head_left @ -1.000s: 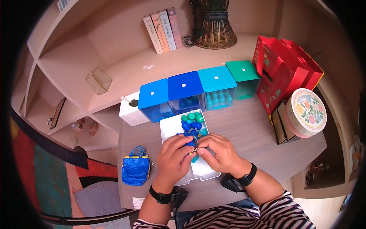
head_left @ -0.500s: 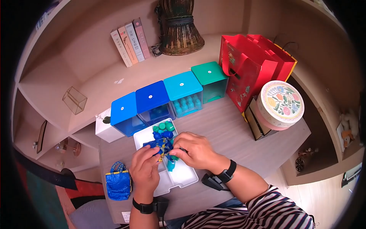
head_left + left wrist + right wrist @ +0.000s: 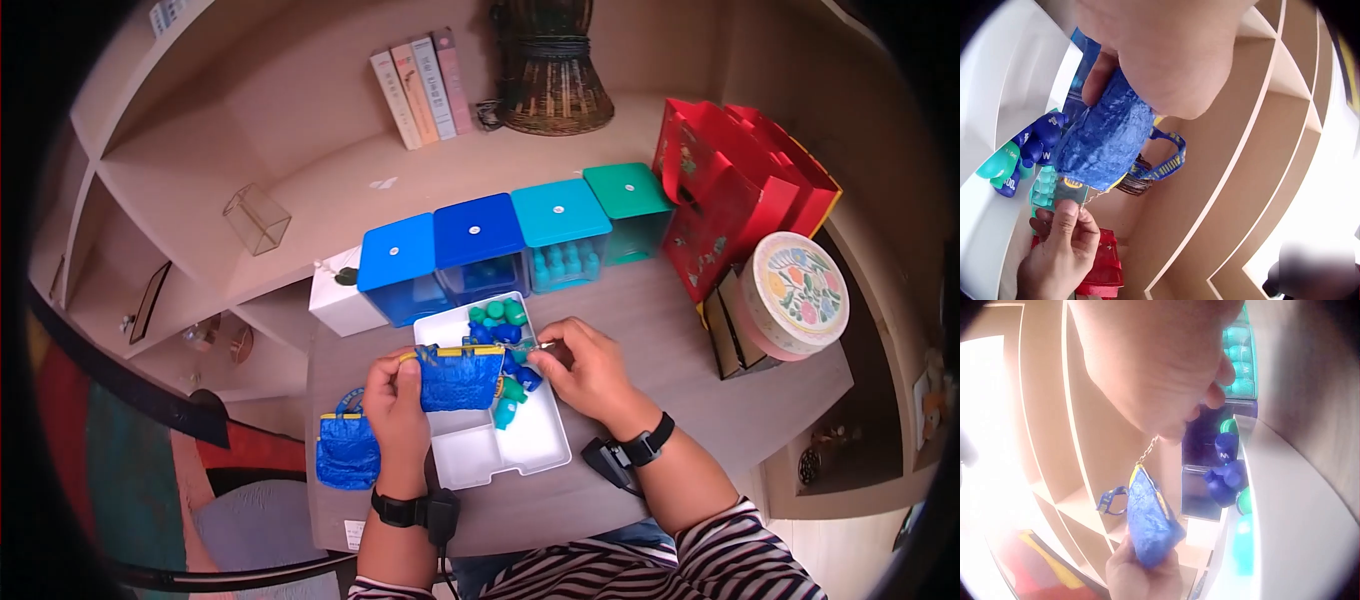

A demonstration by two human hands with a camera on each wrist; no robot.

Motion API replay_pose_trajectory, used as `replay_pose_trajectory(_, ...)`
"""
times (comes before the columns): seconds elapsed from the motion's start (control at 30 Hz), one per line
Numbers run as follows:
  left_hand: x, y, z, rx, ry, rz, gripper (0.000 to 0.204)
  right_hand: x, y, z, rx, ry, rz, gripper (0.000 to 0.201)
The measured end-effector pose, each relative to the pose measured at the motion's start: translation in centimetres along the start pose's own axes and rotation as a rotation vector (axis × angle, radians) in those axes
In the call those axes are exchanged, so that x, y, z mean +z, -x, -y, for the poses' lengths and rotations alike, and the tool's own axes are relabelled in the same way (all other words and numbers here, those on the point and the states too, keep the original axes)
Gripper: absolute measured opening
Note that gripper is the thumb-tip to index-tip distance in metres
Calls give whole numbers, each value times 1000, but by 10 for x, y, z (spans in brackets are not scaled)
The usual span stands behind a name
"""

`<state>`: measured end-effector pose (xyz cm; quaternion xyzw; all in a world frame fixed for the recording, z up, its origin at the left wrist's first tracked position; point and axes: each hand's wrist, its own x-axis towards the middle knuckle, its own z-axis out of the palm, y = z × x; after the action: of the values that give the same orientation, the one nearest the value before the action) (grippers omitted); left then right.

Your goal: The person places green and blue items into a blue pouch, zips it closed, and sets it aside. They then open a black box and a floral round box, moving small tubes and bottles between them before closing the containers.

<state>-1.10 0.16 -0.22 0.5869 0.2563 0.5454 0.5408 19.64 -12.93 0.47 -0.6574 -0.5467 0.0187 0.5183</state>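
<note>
Above the white tray (image 3: 540, 445), my left hand (image 3: 394, 400) grips a small blue bag (image 3: 458, 382) by one end, thumb on its front face. The bag has a yellow zip edge and blue patterned straps. A thin metal chain (image 3: 1149, 450) comes off the bag's other end, and my right hand (image 3: 588, 372) pinches it between thumb and fingertips. Small glossy green, teal and dark blue figures (image 3: 508, 400) lie in the tray, partly covered by the bag. Left of my left hand, a second blue bag (image 3: 346, 455) stands on the table.
Behind the tray is a row of clear boxes with blue, teal (image 3: 560, 212) and green lids. Red paper bags (image 3: 735, 200) and a round floral box (image 3: 796, 300) stand at the right. A white block-shaped pot (image 3: 342, 300) is at the left.
The bag was bunched between both hands over the figures; now its broad blue side hangs flat. My right hand has drawn off to the right with the chain. The head view swung away and back.
</note>
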Motion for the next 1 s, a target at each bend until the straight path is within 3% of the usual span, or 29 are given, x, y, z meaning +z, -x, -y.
replay_pose_trajectory(0.03, -2, -1, 2, 4, -2, -12, 10, 2, 1, 2, -19, -19, 7, 22)
replay_pose_trajectory(0.1, -4, -3, 7, -223, 73, -44, 9, 6, 4, 6, -87, -3, 40, 30)
replay_pose_trajectory(0.13, 2, -3, 6, -259, 107, -41, 12, 9, 4, 12, -128, -10, 76, 30)
replay_pose_trajectory(0.23, 0, -1, 20, -313, 154, -32, 19, 15, 8, 17, -171, -22, 110, 29)
replay_pose_trajectory(0.37, 16, 4, -6, -391, 162, 43, 27, 15, 7, 10, -160, -18, 90, 28)
replay_pose_trajectory(0.57, 18, 9, -2, -280, 51, 285, 57, 20, 8, 0, 23, -68, 2, 20)
replay_pose_trajectory(0.63, 16, 9, -1, -76, -296, 410, 69, 20, 8, -1, 92, -76, -4, 18)
replay_pose_trajectory(0.83, 14, 4, -5, 135, -548, 502, 70, 20, 9, -3, 71, -64, -39, 14)
replay_pose_trajectory(1.0, 15, 6, -6, 153, -618, 550, 69, 18, 8, 1, 48, -56, -28, 11)
